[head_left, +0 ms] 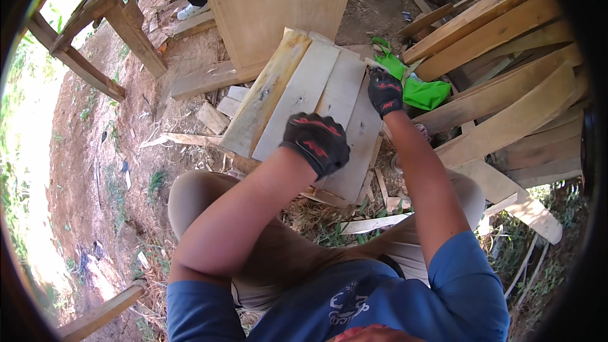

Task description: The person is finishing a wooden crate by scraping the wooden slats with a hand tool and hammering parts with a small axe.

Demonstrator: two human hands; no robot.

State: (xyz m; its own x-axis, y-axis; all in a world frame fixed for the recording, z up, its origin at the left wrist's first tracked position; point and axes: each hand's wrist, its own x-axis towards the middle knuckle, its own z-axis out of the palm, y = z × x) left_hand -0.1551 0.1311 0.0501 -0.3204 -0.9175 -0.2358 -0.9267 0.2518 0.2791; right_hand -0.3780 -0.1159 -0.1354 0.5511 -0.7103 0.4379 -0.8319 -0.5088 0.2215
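Note:
A low wooden panel of several pale boards [305,82] side by side lies in front of my knees. Over its near part is my left hand [316,144], in a black glove with red marks, its back turned up. Its fingers are curled closed underneath, so whatever they hold is hidden. At the panel's far right corner, my right hand [384,92] wears a matching glove. Its fingers are bent closed at the board edge, around something too small to name. Just beyond that hand, touching or very close to it, lies a bright green bag [425,90].
A large smooth wooden sheet [272,12] stands beyond the panel. Long planks [500,31] are stacked at the right. A rough wooden frame [133,35] stands at the far left. Offcuts [212,117] and dry grass lie on the dirt ground. Another person's shoe [190,11] shows at the back.

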